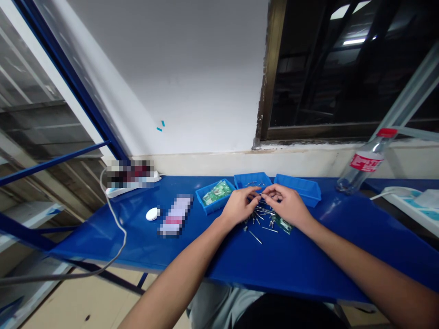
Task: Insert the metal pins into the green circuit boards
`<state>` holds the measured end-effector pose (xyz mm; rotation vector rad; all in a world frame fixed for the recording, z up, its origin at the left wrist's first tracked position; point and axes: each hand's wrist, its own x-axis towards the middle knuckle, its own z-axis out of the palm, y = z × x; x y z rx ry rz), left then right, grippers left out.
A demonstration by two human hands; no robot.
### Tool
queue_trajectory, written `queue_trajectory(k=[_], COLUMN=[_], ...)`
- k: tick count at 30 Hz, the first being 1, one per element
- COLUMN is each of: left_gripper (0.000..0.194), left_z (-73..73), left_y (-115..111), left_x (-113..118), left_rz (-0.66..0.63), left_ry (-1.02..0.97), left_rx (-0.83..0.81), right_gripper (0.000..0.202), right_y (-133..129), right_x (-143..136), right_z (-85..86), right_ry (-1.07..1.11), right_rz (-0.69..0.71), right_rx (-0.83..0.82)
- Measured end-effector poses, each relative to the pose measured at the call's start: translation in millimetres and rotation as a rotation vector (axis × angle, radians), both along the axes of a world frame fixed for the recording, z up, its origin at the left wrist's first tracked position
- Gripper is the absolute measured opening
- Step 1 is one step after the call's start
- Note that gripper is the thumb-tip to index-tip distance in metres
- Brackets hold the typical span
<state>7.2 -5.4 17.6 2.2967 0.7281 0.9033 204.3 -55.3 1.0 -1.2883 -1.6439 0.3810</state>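
Observation:
Both of my hands meet in front of the middle blue bin [252,177]. My left hand [241,204] has its fingers pinched on something too small to make out. Close against it, my right hand [285,201] is also pinched, and what it holds is hidden. Several thin metal rods [255,237] lie scattered on the blue table beneath and before the hands. A green circuit board [284,225] lies partly under my right hand. Green boards in clear bags [216,192] fill the left blue bin [210,209]. More small metal parts show in the middle bin.
The right blue bin [310,192] stands behind my right hand. A clear bottle with a red cap [364,162] is at the back right, near a power strip [418,205]. Left are a white round case [152,214], a blurred flat item [176,216] and a grey cable [124,235].

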Motion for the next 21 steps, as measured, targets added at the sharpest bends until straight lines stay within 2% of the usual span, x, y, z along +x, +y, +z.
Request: queue_trajectory(k=[2, 4, 10, 14, 18, 21], left_gripper=[0.033, 0.029, 0.024, 0.023, 0.042, 0.051], left_z=[0.3, 1.2, 2.8, 1.4, 1.4, 1.9], left_y=[-0.7, -0.8, 1.0, 0.7, -1.7, -3.3], left_x=[0.0, -0.2, -1.2, -0.6, 1.1, 0.7], left_rz=[-0.023, -0.018, 0.084, 0.058, -0.035, -0.004], left_ry=[0.008, 0.007, -0.026, -0.052, -0.111, -0.095], left_rx=[-0.017, -0.011, 0.017, 0.018, -0.063, -0.087], right_gripper=[0.019, 0.023, 0.026, 0.027, 0.039, 0.038], right_y=[-2.1, -4.0, -9.2, -7.7, -6.4, -7.8], right_x=[-1.3, -1.3, 2.3, 4.0, 4.2, 4.2], right_z=[-2.9, -4.4, 0.9, -1.2, -2.8, -0.2], right_ry=[0.153, 0.208, 0.049, 0.066, 0.007, -0.122], right_rz=[0.054, 0.075, 0.025, 0.003, 0.031, 0.025], right_rx=[-0.052, -0.071, -0.064, -0.128, -0.119, -0.043])
